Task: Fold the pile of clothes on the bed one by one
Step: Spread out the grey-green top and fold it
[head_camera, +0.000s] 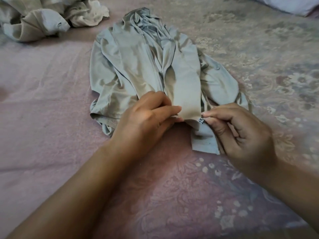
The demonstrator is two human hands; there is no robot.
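A pale blue-grey garment (pixel 138 66) lies crumpled lengthwise in the middle of the bed, its far end bunched up. My left hand (pixel 148 118) pinches the near hem of a folded strip of it between thumb and fingers. My right hand (pixel 241 133) pinches the same near edge just to the right, beside a small blue label (pixel 200 120). A flap of the cloth (pixel 204 140) hangs down between my hands onto the bed.
A heap of unfolded pale clothes (pixel 43 18) sits at the far left corner. The bed (pixel 43 100) is covered with a pink sheet at left and a floral patterned spread (pixel 259 49) at right. A white pillow (pixel 290 4) shows at the top right.
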